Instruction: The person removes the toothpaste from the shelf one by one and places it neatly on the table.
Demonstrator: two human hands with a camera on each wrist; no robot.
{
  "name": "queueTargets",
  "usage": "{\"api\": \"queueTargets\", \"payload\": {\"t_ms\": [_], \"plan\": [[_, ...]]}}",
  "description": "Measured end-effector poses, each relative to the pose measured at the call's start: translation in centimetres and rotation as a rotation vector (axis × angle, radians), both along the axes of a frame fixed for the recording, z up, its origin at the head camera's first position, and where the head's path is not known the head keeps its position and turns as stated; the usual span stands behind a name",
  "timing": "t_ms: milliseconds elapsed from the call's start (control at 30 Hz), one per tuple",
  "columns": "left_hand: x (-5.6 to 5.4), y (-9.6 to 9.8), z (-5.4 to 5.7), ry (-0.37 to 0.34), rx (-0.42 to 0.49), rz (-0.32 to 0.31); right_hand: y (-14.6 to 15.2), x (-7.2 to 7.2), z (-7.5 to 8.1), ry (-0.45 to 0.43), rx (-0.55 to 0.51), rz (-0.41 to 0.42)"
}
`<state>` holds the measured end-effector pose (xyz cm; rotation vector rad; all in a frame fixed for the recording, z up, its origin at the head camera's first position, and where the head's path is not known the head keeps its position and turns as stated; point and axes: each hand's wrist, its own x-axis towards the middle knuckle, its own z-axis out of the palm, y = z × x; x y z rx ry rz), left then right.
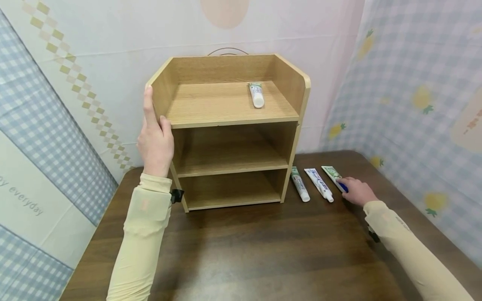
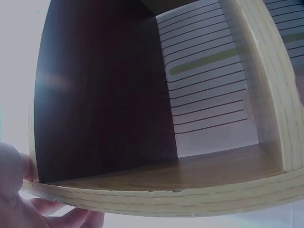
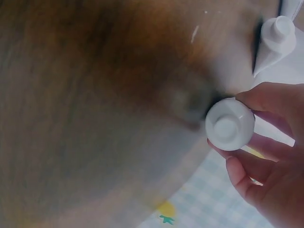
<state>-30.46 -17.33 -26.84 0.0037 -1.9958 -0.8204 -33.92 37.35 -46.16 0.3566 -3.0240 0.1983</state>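
Observation:
A light wooden shelf (image 1: 233, 125) with an open top tier and two compartments below stands on the dark table. At its left side panel, my left hand (image 1: 155, 148) grips the front edge, thumb at the inner side and fingers outside; the left wrist view shows the fingers (image 2: 71, 217) round the edge. Down on the table at right, my right hand (image 1: 357, 191) pinches a green and white toothpaste tube (image 1: 331, 172) between thumb and fingers. Its white round end (image 3: 230, 124) faces the right wrist camera. On the shelf's top tier lies another toothpaste tube (image 1: 256, 95).
Between shelf and right hand, a green and white tube (image 1: 300, 184) and a white and blue tube (image 1: 319, 185) lie on the table (image 1: 263, 251). Patterned cloth (image 1: 406, 92) hangs behind and at both sides.

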Motion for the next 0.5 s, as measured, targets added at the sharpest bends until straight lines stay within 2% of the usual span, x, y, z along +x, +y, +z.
{"api": "queueTargets", "payload": {"t_ms": [300, 500], "plan": [[0.1, 0.0, 0.1, 0.005, -0.004, 0.005, -0.7, 0.4, 0.5, 0.054, 0.037, 0.009], [0.1, 0.0, 0.0, 0.015, -0.008, 0.001, -2.0, 1.4, 2.5, 0.176, -0.006, 0.030]]}}
